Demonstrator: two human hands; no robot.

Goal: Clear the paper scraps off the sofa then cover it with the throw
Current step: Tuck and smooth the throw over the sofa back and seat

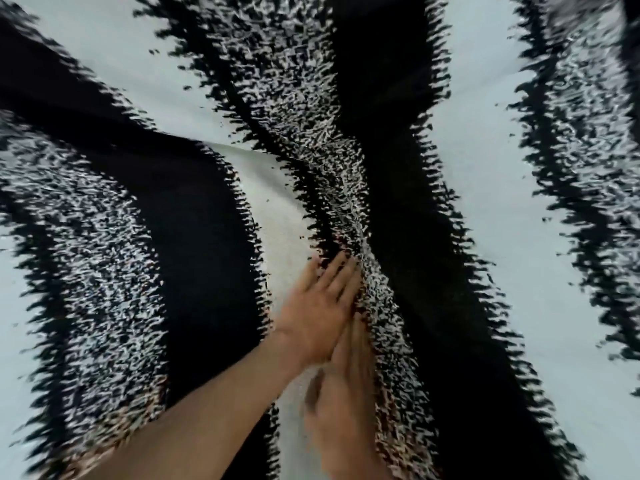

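The black, white and speckled throw (194,209) fills the whole head view, spread over the sofa, which is hidden beneath it. A raised fold runs down the middle of the throw. My left hand (318,306) lies flat with straight fingers against that fold. Just below it, my right hand (343,403) is blurred by motion; its fingers look straight and press the fabric beside the same fold. No paper scraps are visible.
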